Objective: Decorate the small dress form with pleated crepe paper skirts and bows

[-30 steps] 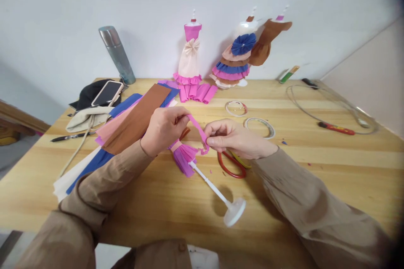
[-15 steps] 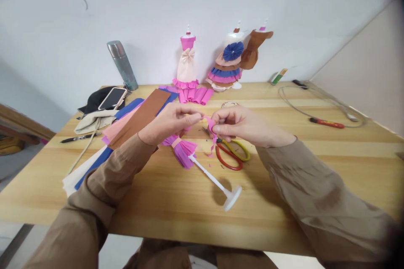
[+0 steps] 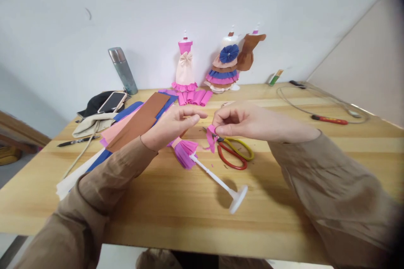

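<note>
Pinched between the thumb and fingers of my right hand [image 3: 235,122] hangs a small pink crepe paper strip [image 3: 211,136]. My left hand [image 3: 176,124] is to the left of it, fingers stretched out and holding nothing. Beneath my hands lies a small dress form [image 3: 216,178] on its side, its white stand and round base pointing toward me. A pink and purple paper skirt [image 3: 184,151] covers its far part; my left hand hides the rest. Scissors [image 3: 235,153] with one red and one yellow handle lie under the right hand.
Crepe paper sheets [image 3: 139,122] in brown, blue and pink spread at the left. Several dressed forms [image 3: 185,67] stand along the wall. A flask [image 3: 123,71], phone [image 3: 112,102], cap [image 3: 91,103] and pen [image 3: 77,141] are on the left, a red-handled tool [image 3: 330,119] and cable [image 3: 284,103] on the right.
My left hand has let go of the pink strip and its fingers have straightened. The strip now hangs from my right hand alone. The view has shifted slightly.
</note>
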The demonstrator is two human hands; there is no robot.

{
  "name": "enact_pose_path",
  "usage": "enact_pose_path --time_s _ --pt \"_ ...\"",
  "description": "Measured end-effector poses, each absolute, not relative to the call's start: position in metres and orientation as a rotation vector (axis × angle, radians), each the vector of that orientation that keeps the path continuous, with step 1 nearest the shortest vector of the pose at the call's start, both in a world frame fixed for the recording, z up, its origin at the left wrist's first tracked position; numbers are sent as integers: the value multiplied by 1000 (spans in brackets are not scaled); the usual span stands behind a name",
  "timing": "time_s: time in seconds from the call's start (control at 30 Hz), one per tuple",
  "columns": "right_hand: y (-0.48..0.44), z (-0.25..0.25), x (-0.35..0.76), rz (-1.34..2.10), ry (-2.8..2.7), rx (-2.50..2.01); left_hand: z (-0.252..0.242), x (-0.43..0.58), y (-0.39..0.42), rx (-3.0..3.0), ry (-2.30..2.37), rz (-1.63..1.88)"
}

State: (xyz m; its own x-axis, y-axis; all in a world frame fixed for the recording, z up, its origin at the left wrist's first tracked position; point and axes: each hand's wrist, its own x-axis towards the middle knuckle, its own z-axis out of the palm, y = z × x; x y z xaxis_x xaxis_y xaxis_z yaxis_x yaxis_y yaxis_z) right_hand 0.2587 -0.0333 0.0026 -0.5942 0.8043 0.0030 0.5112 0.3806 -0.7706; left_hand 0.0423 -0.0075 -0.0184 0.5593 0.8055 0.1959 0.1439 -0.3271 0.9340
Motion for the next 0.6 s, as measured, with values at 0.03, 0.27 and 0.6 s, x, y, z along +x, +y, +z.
enact_pose_path --time_s 0.03,0.27,0.6 --pt "-34 3 258 1053 -2282 -1151 -20 43 -8 1743 753 800" --pt "-34 1 255 1052 -2213 -1098 -32 50 -9 1404 569 627" --pt "-32 -1 252 1324 -2041 -908 -39 48 -2 1370 506 560"
